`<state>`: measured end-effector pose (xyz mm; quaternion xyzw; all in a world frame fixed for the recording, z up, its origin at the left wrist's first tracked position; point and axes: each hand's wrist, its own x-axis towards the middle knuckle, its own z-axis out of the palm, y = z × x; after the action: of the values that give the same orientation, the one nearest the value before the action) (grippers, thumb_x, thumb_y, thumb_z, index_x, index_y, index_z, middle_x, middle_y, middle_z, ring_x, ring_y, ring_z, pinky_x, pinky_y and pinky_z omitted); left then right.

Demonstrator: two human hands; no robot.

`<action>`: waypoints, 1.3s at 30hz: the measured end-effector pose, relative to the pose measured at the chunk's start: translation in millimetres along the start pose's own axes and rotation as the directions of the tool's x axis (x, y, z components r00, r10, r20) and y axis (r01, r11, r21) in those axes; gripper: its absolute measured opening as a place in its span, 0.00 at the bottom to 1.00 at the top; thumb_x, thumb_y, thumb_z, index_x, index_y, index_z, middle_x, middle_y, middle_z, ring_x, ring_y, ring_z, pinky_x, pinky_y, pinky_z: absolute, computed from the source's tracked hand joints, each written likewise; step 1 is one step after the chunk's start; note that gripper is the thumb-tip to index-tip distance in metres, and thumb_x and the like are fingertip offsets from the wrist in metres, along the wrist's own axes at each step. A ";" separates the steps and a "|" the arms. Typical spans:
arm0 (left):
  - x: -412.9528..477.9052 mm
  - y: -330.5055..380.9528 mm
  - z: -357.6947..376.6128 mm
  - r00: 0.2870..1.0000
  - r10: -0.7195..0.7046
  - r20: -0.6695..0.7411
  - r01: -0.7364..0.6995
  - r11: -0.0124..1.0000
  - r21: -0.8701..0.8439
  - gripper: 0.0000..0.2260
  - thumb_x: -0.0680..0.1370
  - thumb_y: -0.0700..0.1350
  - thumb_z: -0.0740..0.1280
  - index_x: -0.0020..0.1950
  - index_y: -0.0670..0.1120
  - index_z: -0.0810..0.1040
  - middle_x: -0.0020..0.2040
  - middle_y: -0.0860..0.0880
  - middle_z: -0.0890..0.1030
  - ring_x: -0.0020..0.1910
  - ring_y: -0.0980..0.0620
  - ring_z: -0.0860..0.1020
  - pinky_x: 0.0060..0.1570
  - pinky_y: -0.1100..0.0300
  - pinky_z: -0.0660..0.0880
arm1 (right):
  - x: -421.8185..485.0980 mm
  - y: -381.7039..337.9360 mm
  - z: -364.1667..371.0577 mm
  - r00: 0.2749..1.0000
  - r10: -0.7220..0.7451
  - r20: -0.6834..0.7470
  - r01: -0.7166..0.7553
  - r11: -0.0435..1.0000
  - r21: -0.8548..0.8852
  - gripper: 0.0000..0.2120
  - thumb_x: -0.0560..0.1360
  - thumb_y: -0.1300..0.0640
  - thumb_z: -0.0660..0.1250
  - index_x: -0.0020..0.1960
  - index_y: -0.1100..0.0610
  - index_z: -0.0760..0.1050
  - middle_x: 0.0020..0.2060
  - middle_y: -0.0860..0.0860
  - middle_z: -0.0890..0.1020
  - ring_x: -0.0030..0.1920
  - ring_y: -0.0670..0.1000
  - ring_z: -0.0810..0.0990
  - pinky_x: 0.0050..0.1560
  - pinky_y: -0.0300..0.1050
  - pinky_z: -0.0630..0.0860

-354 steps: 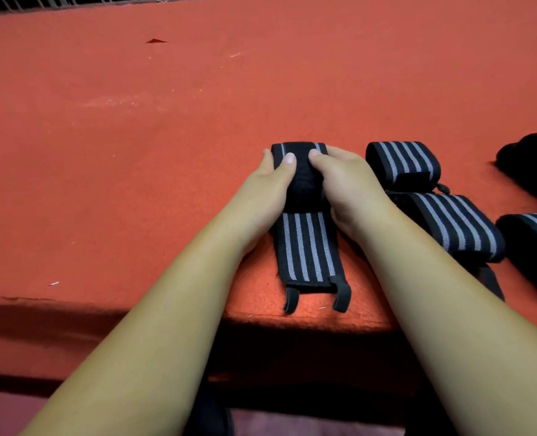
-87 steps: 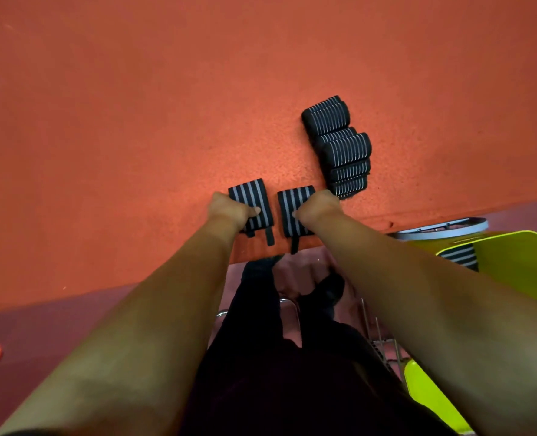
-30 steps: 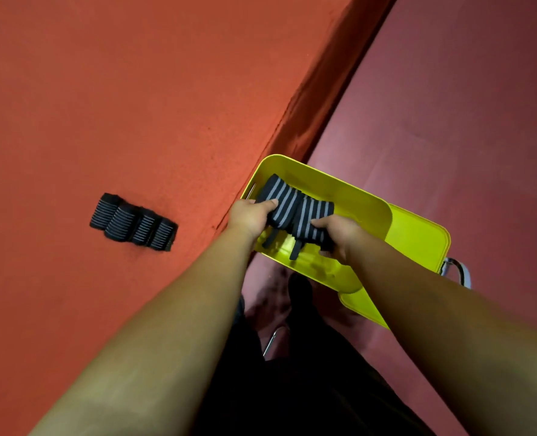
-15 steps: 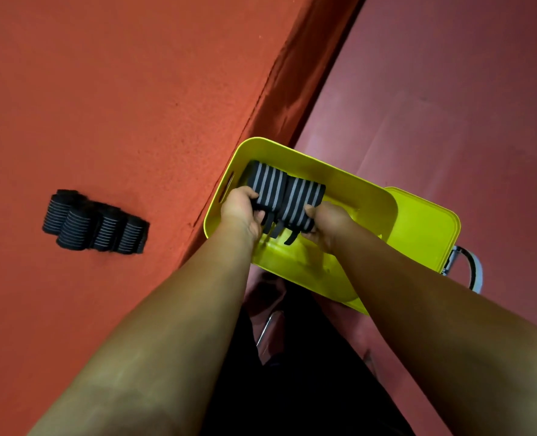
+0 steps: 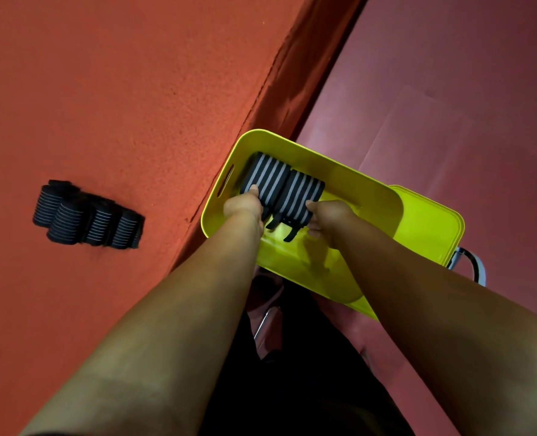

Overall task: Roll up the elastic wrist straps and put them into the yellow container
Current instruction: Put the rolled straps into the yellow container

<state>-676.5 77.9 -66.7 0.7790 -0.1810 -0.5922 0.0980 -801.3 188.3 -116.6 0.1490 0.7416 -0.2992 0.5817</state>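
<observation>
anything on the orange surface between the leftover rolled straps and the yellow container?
Nothing. In the head view the orange surface is bare between the rolled straps and its edge; the yellow container sits just past that edge, lower down.

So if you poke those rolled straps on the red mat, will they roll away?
Probably a bit: the rolled straps look round like little drums. They seem soft, ribbed fabric, so likely light and squashy. The rough red mat should slow them.

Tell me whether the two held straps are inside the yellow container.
Inside: both rolled straps sit within the yellow container walls.
</observation>
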 end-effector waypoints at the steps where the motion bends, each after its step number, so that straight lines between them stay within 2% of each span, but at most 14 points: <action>1: 0.4 0.3 -1.3 1.000 -0.008 0.015 0.008 1.000 0.020 0.15 0.84 0.47 0.73 0.67 0.39 0.79 0.52 0.45 0.83 0.51 0.45 0.83 0.49 0.57 0.82 | -2.8 -0.8 -0.4 1.000 -0.009 -0.006 0.009 0.999 -0.039 0.13 0.84 0.50 0.71 0.61 0.59 0.80 0.56 0.58 0.86 0.49 0.57 0.85 0.40 0.49 0.79; 3: -3.1 3.4 -5.8 0.997 -0.035 0.062 0.032 0.998 0.060 0.15 0.86 0.47 0.70 0.69 0.40 0.78 0.53 0.44 0.82 0.59 0.44 0.84 0.59 0.56 0.82 | -12.5 -3.3 -1.7 1.000 -0.026 -0.018 0.024 0.995 -0.097 0.15 0.84 0.47 0.70 0.63 0.59 0.79 0.50 0.56 0.82 0.42 0.56 0.81 0.42 0.51 0.80; 5: -7.6 8.8 -11.0 0.994 -0.037 0.105 0.021 0.989 0.147 0.15 0.87 0.45 0.68 0.71 0.41 0.78 0.58 0.43 0.82 0.62 0.45 0.84 0.62 0.55 0.83 | -24.4 -7.9 -3.0 0.999 -0.028 -0.039 0.023 0.992 -0.125 0.13 0.85 0.48 0.69 0.61 0.58 0.77 0.45 0.55 0.79 0.40 0.56 0.79 0.47 0.53 0.80; 8: -20.2 20.6 -21.1 0.988 -0.034 0.149 -0.014 0.951 0.309 0.12 0.86 0.44 0.65 0.68 0.43 0.79 0.50 0.44 0.81 0.47 0.47 0.81 0.49 0.55 0.81 | -50.8 -20.0 -3.5 0.999 -0.005 -0.040 -0.001 0.989 -0.150 0.05 0.86 0.54 0.63 0.58 0.55 0.75 0.43 0.54 0.76 0.39 0.54 0.77 0.44 0.52 0.78; 11: -39.4 34.1 -35.3 0.976 0.018 0.218 -0.112 0.897 0.427 0.07 0.86 0.42 0.64 0.61 0.42 0.77 0.44 0.45 0.77 0.37 0.48 0.76 0.42 0.55 0.78 | -79.0 -35.9 4.3 1.000 -0.031 -0.005 0.029 0.976 -0.214 0.09 0.86 0.58 0.57 0.50 0.54 0.74 0.37 0.53 0.75 0.35 0.53 0.74 0.38 0.48 0.74; 14: -53.3 47.2 -52.9 0.945 0.028 0.326 -0.185 0.868 0.461 0.10 0.86 0.45 0.63 0.64 0.42 0.76 0.47 0.44 0.79 0.38 0.49 0.78 0.45 0.54 0.80 | -102.6 -53.8 23.9 0.994 -0.100 0.047 0.109 0.945 -0.308 0.11 0.83 0.61 0.58 0.43 0.55 0.74 0.33 0.54 0.76 0.30 0.53 0.74 0.34 0.46 0.73; 16: -63.6 55.8 -67.2 0.924 0.017 0.382 -0.197 0.878 0.437 0.10 0.87 0.47 0.62 0.63 0.43 0.75 0.50 0.45 0.79 0.40 0.50 0.79 0.40 0.56 0.79 | -116.1 -64.8 41.9 0.989 -0.117 0.089 0.141 0.926 -0.349 0.10 0.83 0.59 0.59 0.44 0.55 0.73 0.35 0.52 0.75 0.32 0.52 0.75 0.35 0.46 0.75; 20: -67.2 72.6 -106.2 0.912 0.082 0.403 -0.251 0.887 0.387 0.09 0.87 0.45 0.61 0.49 0.46 0.75 0.45 0.48 0.78 0.37 0.52 0.78 0.38 0.58 0.76 | -141.6 -83.4 87.6 0.971 -0.159 0.177 0.215 0.905 -0.368 0.11 0.85 0.56 0.60 0.44 0.54 0.74 0.37 0.49 0.74 0.36 0.50 0.77 0.38 0.47 0.77; 23: -59.8 81.1 -147.0 0.921 0.150 0.360 -0.280 0.896 0.343 0.09 0.86 0.42 0.62 0.47 0.45 0.77 0.44 0.48 0.81 0.36 0.52 0.79 0.38 0.58 0.76 | -157.0 -88.7 127.8 0.949 -0.206 0.237 0.286 0.880 -0.379 0.10 0.85 0.58 0.61 0.45 0.53 0.74 0.36 0.49 0.74 0.35 0.50 0.77 0.39 0.48 0.79; 26: -40.3 85.5 -189.6 0.927 0.258 0.271 -0.340 0.884 0.321 0.09 0.85 0.40 0.63 0.46 0.43 0.78 0.45 0.46 0.83 0.36 0.49 0.81 0.36 0.56 0.79 | -167.9 -87.1 166.0 0.930 -0.231 0.286 0.333 0.861 -0.384 0.10 0.85 0.57 0.61 0.46 0.53 0.75 0.37 0.48 0.76 0.33 0.49 0.78 0.33 0.45 0.80; 30: -11.5 86.6 -247.5 0.878 0.477 0.028 -0.455 0.816 0.356 0.06 0.80 0.39 0.65 0.47 0.47 0.80 0.43 0.46 0.84 0.44 0.43 0.83 0.46 0.51 0.79 | -173.4 -73.7 215.8 0.908 -0.201 0.368 0.352 0.843 -0.408 0.09 0.86 0.57 0.61 0.48 0.55 0.76 0.39 0.50 0.79 0.35 0.49 0.79 0.35 0.45 0.80; 34: 10.6 88.2 -293.7 0.774 0.611 -0.163 -0.495 0.746 0.446 0.10 0.75 0.35 0.66 0.53 0.48 0.77 0.56 0.45 0.82 0.55 0.45 0.81 0.58 0.55 0.78 | -169.6 -54.3 262.8 0.890 -0.182 0.418 0.377 0.810 -0.450 0.04 0.86 0.57 0.63 0.56 0.55 0.76 0.43 0.50 0.81 0.37 0.48 0.81 0.37 0.45 0.80; 36: 20.2 88.8 -310.0 0.733 0.653 -0.193 -0.494 0.705 0.509 0.14 0.74 0.35 0.66 0.58 0.47 0.79 0.63 0.42 0.78 0.62 0.42 0.77 0.66 0.52 0.75 | -164.0 -46.1 283.7 0.884 -0.212 0.416 0.407 0.788 -0.463 0.03 0.85 0.58 0.66 0.55 0.52 0.78 0.45 0.50 0.82 0.37 0.48 0.81 0.36 0.44 0.80; 39: 33.2 89.3 -326.2 0.721 0.672 -0.170 -0.455 0.644 0.615 0.21 0.77 0.37 0.67 0.71 0.45 0.77 0.68 0.43 0.75 0.66 0.41 0.71 0.69 0.53 0.67 | -154.4 -37.9 311.6 0.867 -0.276 0.415 0.467 0.743 -0.479 0.08 0.81 0.62 0.70 0.57 0.51 0.79 0.47 0.52 0.84 0.39 0.48 0.81 0.40 0.46 0.81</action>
<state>-371.1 -37.1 27.8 0.7752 -0.5529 -0.2905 0.0949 -538.7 -13.8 -4.4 -0.2329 0.7071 -0.1973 0.6378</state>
